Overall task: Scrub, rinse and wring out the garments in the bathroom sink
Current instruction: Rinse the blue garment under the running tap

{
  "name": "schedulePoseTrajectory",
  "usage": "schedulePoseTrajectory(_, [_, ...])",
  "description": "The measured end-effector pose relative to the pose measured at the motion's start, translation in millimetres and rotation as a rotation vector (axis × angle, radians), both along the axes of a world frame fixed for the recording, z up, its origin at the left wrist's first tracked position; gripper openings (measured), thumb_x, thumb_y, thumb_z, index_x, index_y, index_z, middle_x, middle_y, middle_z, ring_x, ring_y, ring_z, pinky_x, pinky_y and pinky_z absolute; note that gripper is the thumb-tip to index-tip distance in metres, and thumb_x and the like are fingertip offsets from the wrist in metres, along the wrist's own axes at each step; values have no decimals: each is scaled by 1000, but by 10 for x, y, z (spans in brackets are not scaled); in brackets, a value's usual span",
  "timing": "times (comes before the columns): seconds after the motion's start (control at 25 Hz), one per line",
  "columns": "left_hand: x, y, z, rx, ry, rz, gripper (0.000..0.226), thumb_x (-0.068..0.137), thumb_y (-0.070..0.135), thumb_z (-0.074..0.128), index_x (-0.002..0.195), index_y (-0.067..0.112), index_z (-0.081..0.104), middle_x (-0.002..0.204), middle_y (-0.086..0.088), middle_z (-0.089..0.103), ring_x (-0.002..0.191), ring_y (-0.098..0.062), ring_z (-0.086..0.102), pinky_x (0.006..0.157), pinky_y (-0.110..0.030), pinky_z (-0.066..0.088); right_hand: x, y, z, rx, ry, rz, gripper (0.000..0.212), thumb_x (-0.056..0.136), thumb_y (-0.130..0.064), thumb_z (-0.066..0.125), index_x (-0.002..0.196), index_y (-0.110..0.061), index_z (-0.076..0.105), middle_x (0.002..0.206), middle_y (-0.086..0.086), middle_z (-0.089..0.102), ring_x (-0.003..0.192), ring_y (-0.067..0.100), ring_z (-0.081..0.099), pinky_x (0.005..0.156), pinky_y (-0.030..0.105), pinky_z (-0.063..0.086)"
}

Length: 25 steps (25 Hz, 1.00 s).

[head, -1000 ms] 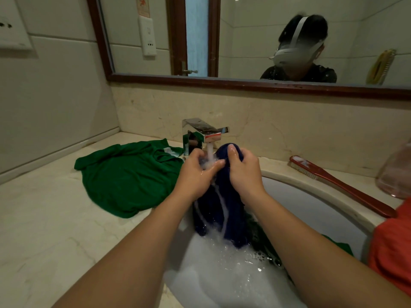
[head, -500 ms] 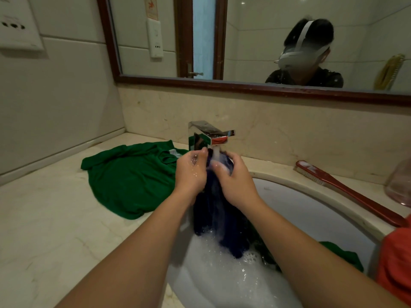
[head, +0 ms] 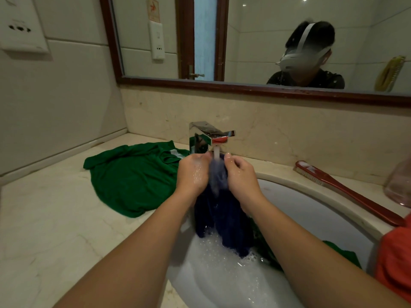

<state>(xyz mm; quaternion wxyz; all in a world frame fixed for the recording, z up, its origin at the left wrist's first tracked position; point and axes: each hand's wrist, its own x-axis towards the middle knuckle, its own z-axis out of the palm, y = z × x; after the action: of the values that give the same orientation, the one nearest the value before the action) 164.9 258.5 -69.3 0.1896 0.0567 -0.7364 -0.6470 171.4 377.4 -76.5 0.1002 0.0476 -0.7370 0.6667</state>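
2 hands clamp a navy garment (head: 224, 216) under the tap (head: 209, 136) stream: left hand (head: 194, 172) and right hand (head: 241, 177) have fingers curled into its bunched top. Its lower end hangs into suds in the sink (head: 322, 210), beside a green cloth (head: 342, 252) there. Green shirt (head: 133, 181) lies on the counter (head: 44, 218) left of the tap; red brush (head: 347, 190) on the right rim.

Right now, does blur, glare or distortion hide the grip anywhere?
Head view: dim, warm light; wide-angle warp slants the mirror frame; glare on the faucet; the water stream smears the blue garment between the left hand and right hand, both sharp.
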Motion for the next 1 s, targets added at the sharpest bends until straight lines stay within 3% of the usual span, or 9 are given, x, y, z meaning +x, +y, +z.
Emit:
schedulePoseTrajectory(0.16, [-13, -35, -47, -46, 53, 29, 34, 103, 32, 57, 82, 11, 73, 64, 5, 65, 49, 3, 57, 45, -10, 37, 30, -26, -25, 84, 66, 96, 17, 99, -36, 65, 110, -24, 68, 98, -8, 72, 90, 7, 69, 76, 24, 53])
schedulePoseTrajectory(0.32, [-10, -43, -83, -60, 84, 10, 40, 101, 44, 56, 81, 13, 70, 59, 6, 63, 49, -1, 57, 48, -18, 40, -11, -18, -21, 114, 123, -5, 16, 104, -28, 57, 99, -21, 70, 90, -4, 72, 82, 9, 67, 70, 27, 48])
schedulePoseTrajectory(0.52, [-10, 20, -91, -20, 81, -72, 17, 89, 37, 75, 91, 20, 73, 82, 3, 74, 77, -10, 70, 66, -21, 54, -70, 26, -34, -23, 24, -55, 21, 103, -36, 56, 99, -22, 72, 90, 0, 76, 87, 19, 71, 75, 39, 57])
schedulePoseTrajectory(0.64, [-59, -1, -111, 7, 86, 15, 17, 94, 30, 69, 94, 13, 74, 82, 1, 73, 78, -17, 70, 65, -26, 51, -44, -3, -13, -15, 29, -23, 22, 104, -31, 54, 96, -21, 72, 88, 2, 75, 84, 20, 70, 73, 34, 55])
schedulePoseTrajectory(0.76, [-86, -50, -108, 74, 103, 79, 21, 97, 33, 66, 94, 15, 75, 83, 1, 75, 78, -13, 72, 67, -26, 55, -11, -67, -30, 32, 21, 39, 27, 106, -39, 53, 99, -20, 71, 91, 2, 75, 87, 21, 72, 78, 37, 57])
schedulePoseTrajectory(0.88, [-63, -58, -72, 32, 119, 113, 26, 97, 34, 66, 94, 9, 75, 77, 4, 72, 64, -1, 65, 57, -13, 47, -13, -104, -49, 40, 14, 49, 32, 105, -45, 53, 102, -17, 69, 90, 2, 75, 82, 17, 71, 69, 31, 53])
schedulePoseTrajectory(1.0, [-41, -38, -57, 46, 137, 96, 22, 98, 31, 65, 94, 11, 74, 77, 6, 71, 59, 8, 63, 53, -7, 43, -20, -102, -46, 44, 12, 52, 32, 105, -46, 52, 107, -19, 69, 94, 0, 76, 86, 15, 73, 77, 34, 58])
